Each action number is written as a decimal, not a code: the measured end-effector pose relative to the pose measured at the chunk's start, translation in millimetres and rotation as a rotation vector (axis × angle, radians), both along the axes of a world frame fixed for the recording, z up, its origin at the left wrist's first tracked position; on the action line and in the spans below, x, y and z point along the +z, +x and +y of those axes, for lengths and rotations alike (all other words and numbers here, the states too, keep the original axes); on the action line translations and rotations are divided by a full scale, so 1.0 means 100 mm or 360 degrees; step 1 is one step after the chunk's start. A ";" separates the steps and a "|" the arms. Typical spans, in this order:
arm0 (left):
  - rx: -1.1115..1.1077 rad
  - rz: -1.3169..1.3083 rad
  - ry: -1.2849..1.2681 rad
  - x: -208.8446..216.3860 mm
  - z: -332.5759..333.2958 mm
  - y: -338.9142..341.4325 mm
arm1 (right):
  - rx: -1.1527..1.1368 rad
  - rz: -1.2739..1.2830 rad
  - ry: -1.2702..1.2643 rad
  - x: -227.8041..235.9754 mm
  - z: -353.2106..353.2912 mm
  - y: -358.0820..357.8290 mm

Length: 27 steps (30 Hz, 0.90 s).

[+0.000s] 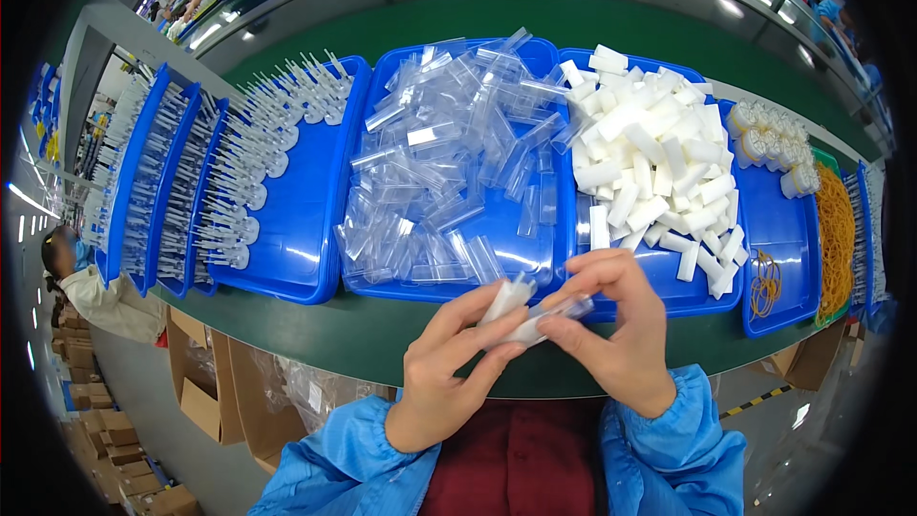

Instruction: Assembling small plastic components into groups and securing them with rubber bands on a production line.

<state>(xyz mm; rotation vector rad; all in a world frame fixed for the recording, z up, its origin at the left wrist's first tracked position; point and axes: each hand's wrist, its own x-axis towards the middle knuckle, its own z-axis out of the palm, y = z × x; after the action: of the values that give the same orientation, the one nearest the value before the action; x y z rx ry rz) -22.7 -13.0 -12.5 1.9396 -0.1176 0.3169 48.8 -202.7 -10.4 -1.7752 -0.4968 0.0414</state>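
Observation:
In front of my chest, my left hand [451, 363] is closed around a white foam piece in a clear sleeve [508, 300], which points up and away from me. A second white foam piece [528, 330] lies slanted between my two hands. My right hand [621, 330] pinches the clear plastic sleeve [571, 307] at the far end of that second piece. How far the foam sits inside the sleeve is hard to make out. Just beyond my hands are a blue tray of clear plastic sleeves [430, 158] and a heap of white foam pieces [659, 148].
On the left, a blue tray [296, 253] holds upright white stemmed parts [244, 182], beside several similar trays on edge. On the right stand clear-and-yellowish round parts [764, 139], loose rubber bands [764, 287] and a rubber band heap [836, 229]. Cardboard boxes [205, 382] sit below the green table [430, 325].

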 end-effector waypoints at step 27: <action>-0.0293 0.0553 -0.1257 -0.04 -0.04 -0.10 | 0.0078 -0.0962 -0.0435 -0.04 0.00 0.00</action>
<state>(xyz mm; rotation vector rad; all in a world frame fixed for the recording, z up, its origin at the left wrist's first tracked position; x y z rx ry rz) -32.3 -16.9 -16.9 1.1624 0.0557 -0.0997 48.7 -202.5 -14.5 -2.0355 -1.0054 -0.4227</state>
